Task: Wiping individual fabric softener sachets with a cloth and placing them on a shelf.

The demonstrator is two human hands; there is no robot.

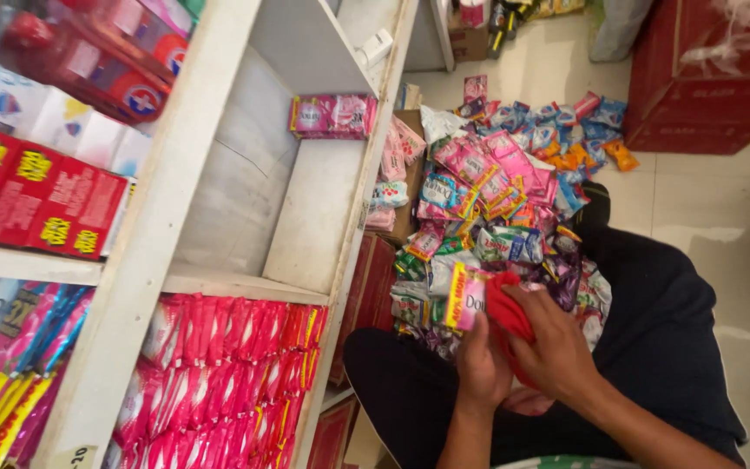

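1. Over the person's lap, near the front edge of the sachet heap (496,208) on the floor (713,208): left hand (482,365) and right hand (557,347), touching one another.
2. Pink sachet (466,298): pinched at its lower end by the left hand's fingers; long axis roughly upright, tilted slightly, free end pointing away toward the heap; yellow band along its left edge.
3. Red cloth (507,314): gripped in the closed right hand, pressed against the sachet's right side.
4. Heap: mixed pink, blue, green and purple sachets, spread from the lap out to the red cartons (705,87) at the far right.
5. White shelf unit (305,217), left of the hands: middle shelf mostly bare, one pink packet stack (333,115) at its far end; lower shelf packed with red-pink sachets (219,365) on edge.
6. Open room: bare tiled floor to the right of the dark-clothed legs (661,330); narrow gap between knee and shelf front.
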